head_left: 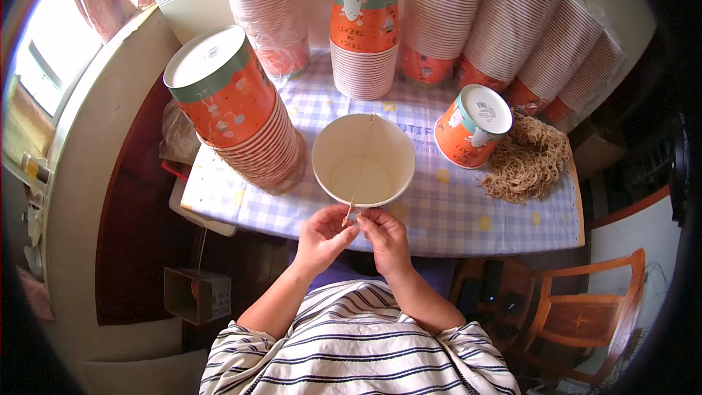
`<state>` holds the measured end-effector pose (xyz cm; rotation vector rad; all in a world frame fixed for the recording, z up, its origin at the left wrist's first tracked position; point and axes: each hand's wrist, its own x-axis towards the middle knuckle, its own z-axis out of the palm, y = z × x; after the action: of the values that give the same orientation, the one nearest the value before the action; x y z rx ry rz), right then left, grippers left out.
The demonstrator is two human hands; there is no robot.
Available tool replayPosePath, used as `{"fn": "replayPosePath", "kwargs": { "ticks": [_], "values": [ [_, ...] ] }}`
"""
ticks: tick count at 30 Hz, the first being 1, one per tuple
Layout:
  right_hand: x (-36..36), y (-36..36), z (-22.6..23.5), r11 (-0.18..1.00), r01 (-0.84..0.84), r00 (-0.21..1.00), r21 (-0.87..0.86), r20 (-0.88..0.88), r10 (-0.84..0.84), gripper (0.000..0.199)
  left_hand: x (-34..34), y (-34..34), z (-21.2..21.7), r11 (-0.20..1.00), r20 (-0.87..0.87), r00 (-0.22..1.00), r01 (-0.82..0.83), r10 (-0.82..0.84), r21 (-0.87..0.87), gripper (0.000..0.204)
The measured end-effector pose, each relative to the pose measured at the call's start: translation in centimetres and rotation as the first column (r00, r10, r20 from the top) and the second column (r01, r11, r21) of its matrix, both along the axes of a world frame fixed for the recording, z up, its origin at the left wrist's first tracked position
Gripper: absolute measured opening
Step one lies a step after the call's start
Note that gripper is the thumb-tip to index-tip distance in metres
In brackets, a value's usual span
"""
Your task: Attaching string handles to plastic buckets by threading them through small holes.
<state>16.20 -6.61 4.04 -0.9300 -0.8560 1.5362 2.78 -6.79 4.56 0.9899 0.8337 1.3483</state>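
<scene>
A paper bucket [358,164] stands at the table's front with its open mouth and white inside turned toward me. Thin tan string [347,217] shows at its near rim, and a strand seems to cross the mouth to the far rim. Just in front of that rim, my left hand [324,240] pinches the string between thumb and fingers. My right hand [387,240] is closed beside it, its fingertips also on the string. Whether a knot or loop is there is too small to tell. A tangled heap of tan string [528,159] lies at the table's right.
A tall stack of orange paper buckets [234,113] stands upside down at left, another stack [364,36] at the back. One bucket [472,132] sits upside down beside the string heap. Plastic-wrapped stacks [446,14] line the wall. A wooden chair [585,314] is at lower right.
</scene>
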Motion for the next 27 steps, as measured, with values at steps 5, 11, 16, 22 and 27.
{"fn": "replayPosePath", "kwargs": {
  "ticks": [5,11,16,22,27],
  "values": [
    [-0.2,0.0,-0.4,0.999,0.038,0.999,0.036,-0.028,-0.037,0.013,0.0,0.1,0.4,0.999,-0.095,0.995,0.025,-0.030,-0.045,0.019],
    [-0.3,0.0,-0.3,0.993,0.069,0.995,0.097,0.067,-0.076,0.013,-0.4,0.1,-0.1,0.997,-0.364,0.929,-0.072,0.074,0.018,0.010],
    [-0.4,0.1,-0.4,0.991,0.095,0.992,0.100,0.072,-0.102,0.014,-0.5,0.0,-0.1,0.992,-0.390,0.912,-0.117,0.127,0.049,0.009],
    [-0.5,0.1,-0.2,0.985,0.116,0.988,0.124,0.083,-0.127,0.013,-0.8,0.0,-0.3,0.990,-0.377,0.916,-0.123,0.139,0.066,0.009],
    [-0.6,0.0,-0.3,0.970,0.144,0.968,0.198,0.177,-0.180,0.011,-0.4,-0.2,0.3,0.993,-0.236,0.967,-0.072,0.093,0.097,0.014]
  ]
}}
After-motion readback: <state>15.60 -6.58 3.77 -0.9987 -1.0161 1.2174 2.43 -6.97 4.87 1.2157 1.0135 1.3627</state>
